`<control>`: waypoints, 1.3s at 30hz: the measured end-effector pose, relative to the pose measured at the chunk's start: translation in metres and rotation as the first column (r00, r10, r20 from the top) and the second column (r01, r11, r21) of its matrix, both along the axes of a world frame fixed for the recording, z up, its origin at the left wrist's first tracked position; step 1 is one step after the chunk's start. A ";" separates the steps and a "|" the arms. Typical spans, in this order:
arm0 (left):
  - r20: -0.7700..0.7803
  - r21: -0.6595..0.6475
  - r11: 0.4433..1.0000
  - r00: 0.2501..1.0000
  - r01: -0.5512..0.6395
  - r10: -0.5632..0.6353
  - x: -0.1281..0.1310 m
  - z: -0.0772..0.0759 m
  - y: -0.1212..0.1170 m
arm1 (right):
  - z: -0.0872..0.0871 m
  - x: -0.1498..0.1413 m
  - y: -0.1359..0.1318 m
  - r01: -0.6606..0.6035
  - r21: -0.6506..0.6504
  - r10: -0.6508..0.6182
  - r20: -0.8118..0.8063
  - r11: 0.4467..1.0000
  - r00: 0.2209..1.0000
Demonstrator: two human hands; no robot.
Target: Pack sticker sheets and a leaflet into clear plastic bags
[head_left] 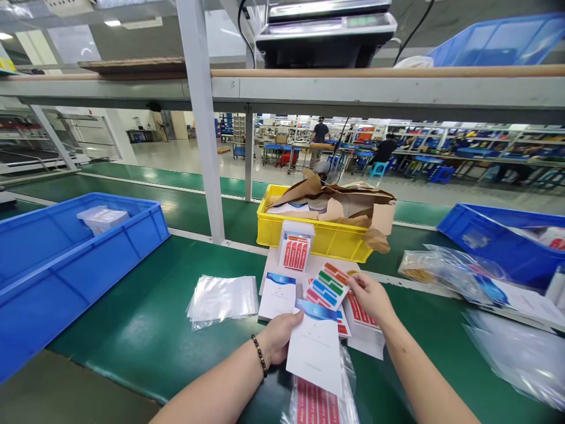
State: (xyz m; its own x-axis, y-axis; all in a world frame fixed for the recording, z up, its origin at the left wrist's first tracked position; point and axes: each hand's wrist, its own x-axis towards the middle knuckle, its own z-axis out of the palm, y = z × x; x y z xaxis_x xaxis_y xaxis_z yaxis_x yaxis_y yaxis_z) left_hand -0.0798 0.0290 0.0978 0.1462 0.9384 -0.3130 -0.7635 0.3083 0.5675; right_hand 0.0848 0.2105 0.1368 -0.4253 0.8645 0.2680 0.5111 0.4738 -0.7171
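Observation:
My left hand (pixel 279 340) grips a white card with a blue wave top (pixel 315 347), held over the green table. My right hand (pixel 369 296) pinches a sticker sheet with coloured bars (pixel 329 286) at its right edge, just above the card. Under them lie a second white and blue card (pixel 277 294) and red-striped sheets (pixel 359 312). A clear bag with a red sheet inside (pixel 315 403) lies at the near edge. A stack of red-striped sheets (pixel 295 250) leans on the yellow bin.
A yellow bin (pixel 326 241) with brown paper stands behind the sheets. A pile of clear bags (pixel 223 299) lies to the left. Blue bins sit far left (pixel 66 265) and right (pixel 498 241). More plastic bags (pixel 454 271) spread at right. A metal post (pixel 203 123) rises behind.

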 end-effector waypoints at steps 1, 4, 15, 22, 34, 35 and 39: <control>0.009 0.012 1.000 1.000 0.002 -0.002 0.000 0.000 0.000 | 0.003 0.004 0.000 0.017 -0.028 -0.018 -0.057 0.999 0.998; 0.042 0.029 0.999 0.999 0.013 -0.015 0.001 -0.001 -0.001 | 0.009 0.014 -0.010 0.021 -0.128 -0.045 -0.190 0.992 0.981; -0.070 0.084 0.996 0.997 0.022 -0.016 0.006 -0.006 -0.002 | -0.012 0.001 -0.079 -0.098 -0.252 0.087 -0.054 0.963 0.995; -0.075 0.029 0.999 0.997 0.024 -0.022 0.007 -0.007 -0.004 | -0.009 0.052 -0.042 -0.023 0.275 -0.069 0.321 0.961 0.945; -0.082 0.052 0.996 0.995 0.067 -0.062 0.006 -0.004 -0.006 | -0.009 0.051 -0.045 -0.171 0.290 -0.023 0.562 0.942 0.827; -0.085 0.049 0.996 0.994 0.072 -0.068 0.006 -0.003 -0.006 | -0.008 0.051 -0.044 -0.176 0.294 -0.023 0.568 0.939 0.823; -0.081 0.039 0.997 0.994 0.069 -0.066 0.006 -0.002 -0.006 | -0.006 0.052 -0.045 -0.198 0.312 -0.032 0.601 0.929 0.799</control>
